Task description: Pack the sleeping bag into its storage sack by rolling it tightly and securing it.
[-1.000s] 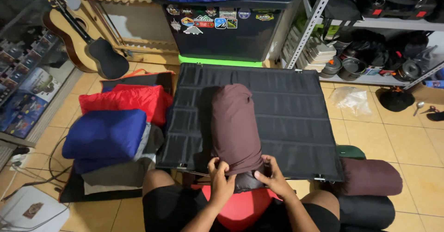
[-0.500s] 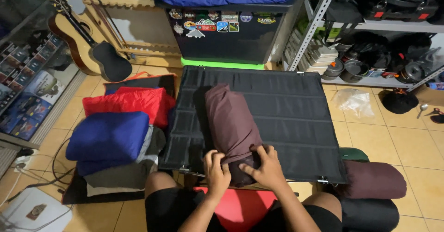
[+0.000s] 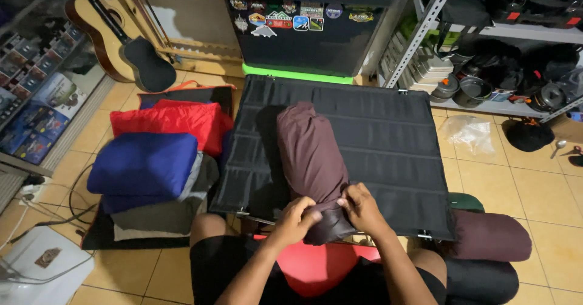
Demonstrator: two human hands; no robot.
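Pinching, fingers of left hand (image 3: 299,215) and right hand (image 3: 359,206) clamped, near end of maroon sleeping-bag roll (image 3: 311,159) lying on black desk (image 3: 388,141), below sticker-covered black box (image 3: 303,34).

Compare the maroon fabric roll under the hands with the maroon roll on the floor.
The maroon fabric roll on the black mat lies lengthwise away from the person; the maroon roll on the floor lies crosswise. Both hands, left and right, grip the first; nothing touches the second. Both share colour.

Single head-worn view, aimed steeply down and forward over black slatted fabric tabletop (image 3: 376,153), near; tiled floor (image 3: 504,177) seen around.
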